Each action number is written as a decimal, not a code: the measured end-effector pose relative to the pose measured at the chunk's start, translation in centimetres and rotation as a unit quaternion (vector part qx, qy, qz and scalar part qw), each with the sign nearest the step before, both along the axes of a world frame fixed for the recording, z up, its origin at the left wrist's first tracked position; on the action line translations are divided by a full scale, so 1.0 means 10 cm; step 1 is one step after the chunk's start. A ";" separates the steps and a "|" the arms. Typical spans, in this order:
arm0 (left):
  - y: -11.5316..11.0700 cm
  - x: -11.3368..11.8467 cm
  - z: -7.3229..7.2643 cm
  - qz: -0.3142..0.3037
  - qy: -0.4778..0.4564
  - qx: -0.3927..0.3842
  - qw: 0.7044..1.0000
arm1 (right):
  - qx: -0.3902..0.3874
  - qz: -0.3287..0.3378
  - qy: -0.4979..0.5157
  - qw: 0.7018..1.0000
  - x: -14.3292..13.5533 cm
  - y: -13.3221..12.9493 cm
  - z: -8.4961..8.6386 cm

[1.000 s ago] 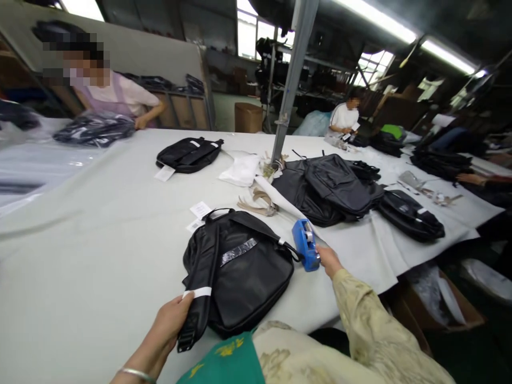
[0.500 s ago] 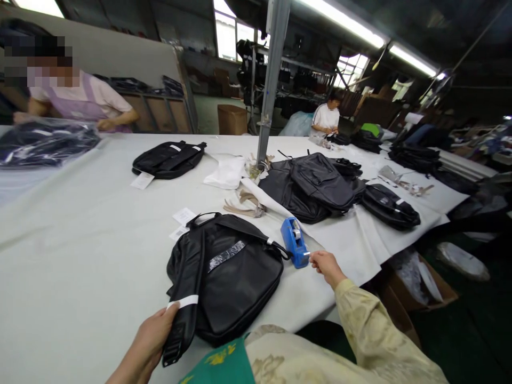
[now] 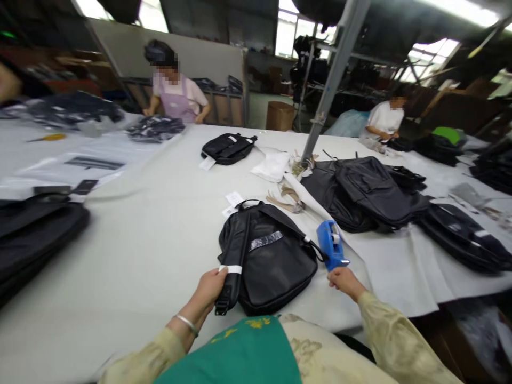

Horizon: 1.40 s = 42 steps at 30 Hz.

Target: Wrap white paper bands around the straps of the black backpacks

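Note:
A black backpack (image 3: 276, 266) lies on the white-covered table (image 3: 160, 240), straps up, with paper tags at its top handle. My left hand (image 3: 213, 285) pinches the lower left strap at a white band (image 3: 231, 269). A second white band is on the right strap. Just right of the bag stands a blue tape dispenser (image 3: 330, 242). My right hand (image 3: 344, 280) is closed at its front end, below the cutter; whatever its fingertips hold is too small to make out.
More black bags lie at the right (image 3: 372, 192), the far middle (image 3: 229, 148) and the left edge (image 3: 36, 229). A metal post (image 3: 332, 80) rises behind. Two people (image 3: 176, 98) work across the table; scissors (image 3: 54, 137) lie far left.
The view has swung left, bringing in the left-edge bag and the scissors. My right hand is now lower against the dispenser's front. My left hand keeps its hold on the strap.

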State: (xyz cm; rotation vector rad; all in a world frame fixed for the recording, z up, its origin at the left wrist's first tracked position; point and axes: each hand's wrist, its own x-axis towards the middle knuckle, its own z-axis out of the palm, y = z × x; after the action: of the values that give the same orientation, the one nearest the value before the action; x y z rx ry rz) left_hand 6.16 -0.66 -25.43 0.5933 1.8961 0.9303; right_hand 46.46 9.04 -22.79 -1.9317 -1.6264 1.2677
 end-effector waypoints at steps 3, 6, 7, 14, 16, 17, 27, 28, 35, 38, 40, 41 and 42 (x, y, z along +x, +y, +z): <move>-0.03 0.03 0.03 -0.024 0.056 0.027 0.998 | -0.074 0.156 0.130 0.976 -0.68 -0.11 0.09; -0.06 0.04 0.02 -0.050 0.115 0.043 0.991 | -0.065 0.243 0.210 0.945 -1.53 -0.17 0.20; -0.07 0.05 0.01 -0.061 0.136 0.047 0.988 | -0.058 0.253 0.213 0.942 -1.79 -0.17 0.21; -0.10 0.04 0.01 -0.100 0.193 0.063 0.974 | -0.041 0.264 0.079 0.960 -2.69 -0.12 0.01; -0.11 0.04 0.00 -0.105 0.206 0.061 0.971 | -0.044 0.251 0.044 0.966 -2.71 -0.13 -0.06; -0.11 0.04 -0.01 -0.107 0.210 0.061 0.970 | -0.047 0.245 0.037 0.968 -2.71 -0.13 -0.08; -0.13 0.08 -0.01 -0.124 0.216 0.093 0.964 | -0.148 0.274 0.025 0.950 -2.69 0.02 -0.17; -0.13 0.08 -0.01 -0.125 0.217 0.095 0.964 | -0.143 0.282 0.015 0.949 -2.69 0.03 -0.17; -0.12 0.02 0.04 -0.102 0.197 0.082 0.972 | -0.208 0.239 0.084 0.945 -2.64 -0.01 -0.11; -0.12 0.02 0.06 -0.090 0.174 0.084 0.977 | -0.243 0.208 0.130 0.938 -2.61 -0.04 -0.12; -0.12 0.04 0.06 -0.078 0.156 0.081 0.981 | -0.249 0.193 0.141 0.938 -2.58 -0.04 -0.14; -0.13 0.04 0.06 -0.067 0.142 0.079 0.984 | -0.256 0.186 0.148 0.937 -2.57 -0.03 -0.15; -0.13 0.05 0.06 -0.052 0.121 0.078 0.988 | -0.267 0.178 0.159 0.934 -2.56 -0.03 -0.16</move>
State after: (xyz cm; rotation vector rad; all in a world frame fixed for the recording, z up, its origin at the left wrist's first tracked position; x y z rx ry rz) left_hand 6.65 -1.93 -24.87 0.9260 1.9952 0.9808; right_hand 20.85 8.75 -24.43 -1.5957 -1.6185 2.2330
